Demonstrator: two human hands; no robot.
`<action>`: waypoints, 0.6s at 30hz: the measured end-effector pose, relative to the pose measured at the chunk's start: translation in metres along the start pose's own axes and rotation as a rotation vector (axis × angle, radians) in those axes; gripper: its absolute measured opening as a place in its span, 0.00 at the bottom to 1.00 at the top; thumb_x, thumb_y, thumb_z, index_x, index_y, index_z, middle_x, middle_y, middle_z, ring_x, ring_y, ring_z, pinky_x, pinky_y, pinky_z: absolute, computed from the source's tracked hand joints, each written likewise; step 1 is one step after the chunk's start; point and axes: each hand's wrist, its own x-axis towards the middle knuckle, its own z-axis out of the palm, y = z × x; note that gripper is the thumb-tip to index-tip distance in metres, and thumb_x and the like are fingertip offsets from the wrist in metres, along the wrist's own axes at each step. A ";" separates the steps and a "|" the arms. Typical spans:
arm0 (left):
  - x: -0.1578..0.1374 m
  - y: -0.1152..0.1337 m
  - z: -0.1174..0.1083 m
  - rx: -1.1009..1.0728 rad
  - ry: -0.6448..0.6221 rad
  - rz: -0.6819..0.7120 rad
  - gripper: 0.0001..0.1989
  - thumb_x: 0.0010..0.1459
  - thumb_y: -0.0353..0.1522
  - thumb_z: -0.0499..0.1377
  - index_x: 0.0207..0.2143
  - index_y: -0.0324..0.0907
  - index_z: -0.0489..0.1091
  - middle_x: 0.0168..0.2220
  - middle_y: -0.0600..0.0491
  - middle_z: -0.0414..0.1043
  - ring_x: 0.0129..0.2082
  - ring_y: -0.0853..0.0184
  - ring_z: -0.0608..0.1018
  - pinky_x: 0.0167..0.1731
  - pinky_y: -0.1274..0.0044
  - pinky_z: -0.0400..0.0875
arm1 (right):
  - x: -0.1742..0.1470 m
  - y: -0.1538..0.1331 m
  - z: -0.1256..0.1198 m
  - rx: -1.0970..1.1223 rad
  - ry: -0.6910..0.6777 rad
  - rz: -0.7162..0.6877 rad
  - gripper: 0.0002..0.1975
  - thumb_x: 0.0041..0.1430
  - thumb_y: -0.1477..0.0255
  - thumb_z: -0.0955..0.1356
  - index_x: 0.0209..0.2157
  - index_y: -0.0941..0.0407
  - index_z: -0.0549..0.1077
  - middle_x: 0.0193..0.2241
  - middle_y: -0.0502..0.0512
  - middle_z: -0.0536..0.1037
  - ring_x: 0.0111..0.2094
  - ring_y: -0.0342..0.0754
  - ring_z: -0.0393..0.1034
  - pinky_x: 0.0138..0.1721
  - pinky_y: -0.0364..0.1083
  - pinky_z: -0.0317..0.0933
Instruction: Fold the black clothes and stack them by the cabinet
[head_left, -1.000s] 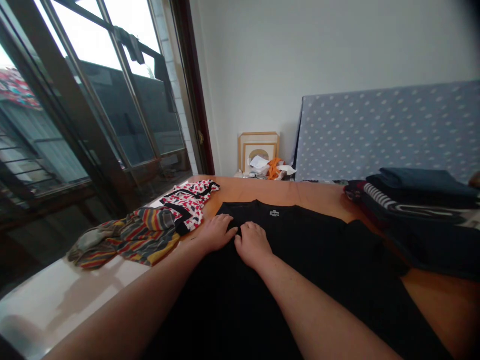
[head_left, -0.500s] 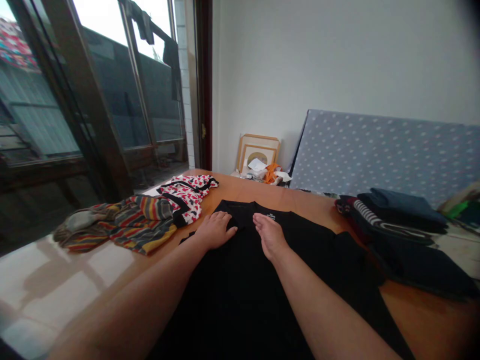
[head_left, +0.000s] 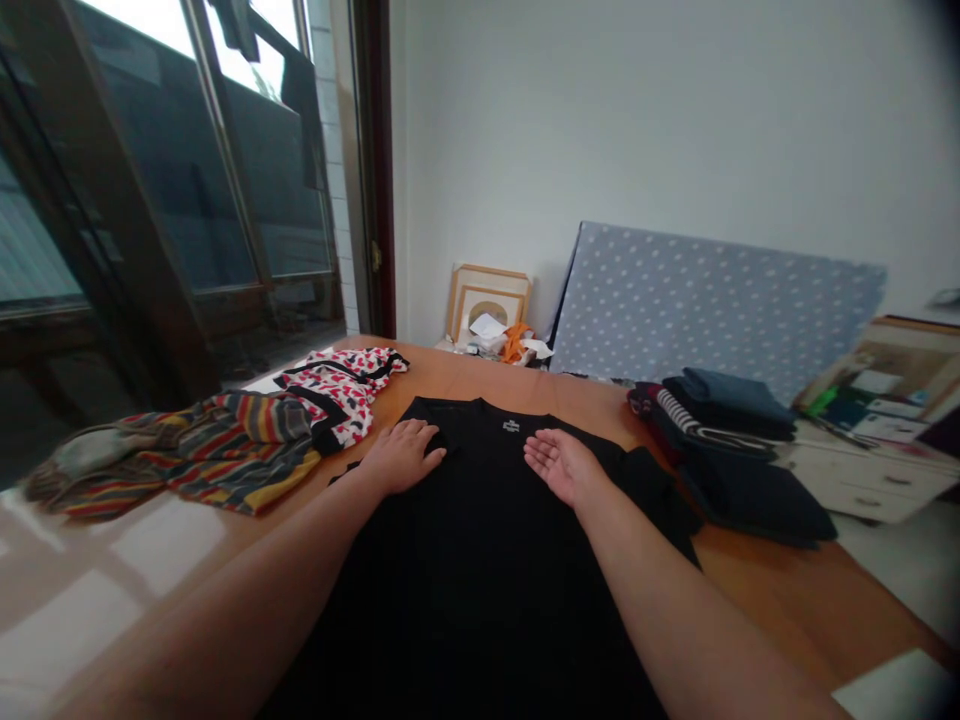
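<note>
A black shirt point(head_left: 480, 560) lies spread over the table, its neckline toward the far side and a small pale print below the collar. My left hand point(head_left: 401, 457) rests palm down on the shirt's left shoulder area, fingers stretched out. Over the right part of the chest is my right hand point(head_left: 564, 466), turned partly palm up with its fingers extended and nothing in them. Whether its edge touches the cloth I cannot tell. The shirt's lower part runs out of view between my forearms.
Left of the shirt lie a striped garment point(head_left: 247, 450) and a red-and-black patterned white garment point(head_left: 345, 390). Folded clothes point(head_left: 735, 420) are stacked on the right of the wooden table point(head_left: 810, 600). Behind stand picture frames point(head_left: 491, 283), a dotted grey cloth point(head_left: 697, 300) and a white drawer cabinet point(head_left: 862, 480).
The view has turned to the right, bringing the drawer cabinet into sight. My right hand has moved rightward across the shirt and its palm has turned up more. My left hand stays on the shoulder.
</note>
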 end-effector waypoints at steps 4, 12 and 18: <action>0.001 0.002 -0.004 0.002 -0.028 0.014 0.29 0.64 0.52 0.45 0.62 0.52 0.64 0.63 0.44 0.63 0.63 0.49 0.62 0.59 0.57 0.52 | -0.032 0.000 -0.029 0.014 0.047 0.027 0.14 0.58 0.65 0.67 0.42 0.57 0.70 0.45 0.64 0.77 0.41 0.49 0.76 0.41 0.48 0.71; 0.010 0.005 -0.007 0.117 -0.128 0.025 0.31 0.65 0.51 0.41 0.66 0.53 0.58 0.64 0.42 0.60 0.64 0.46 0.61 0.58 0.56 0.55 | -0.094 0.005 -0.114 -0.169 0.263 -0.032 0.14 0.54 0.62 0.70 0.37 0.58 0.75 0.28 0.55 0.77 0.23 0.42 0.69 0.21 0.39 0.59; 0.023 0.001 -0.009 0.175 -0.217 0.043 0.30 0.66 0.48 0.44 0.67 0.51 0.56 0.65 0.41 0.60 0.64 0.47 0.62 0.59 0.56 0.55 | -0.101 0.003 -0.153 -0.020 0.440 -0.124 0.16 0.49 0.62 0.71 0.36 0.58 0.76 0.22 0.50 0.74 0.19 0.40 0.63 0.18 0.39 0.53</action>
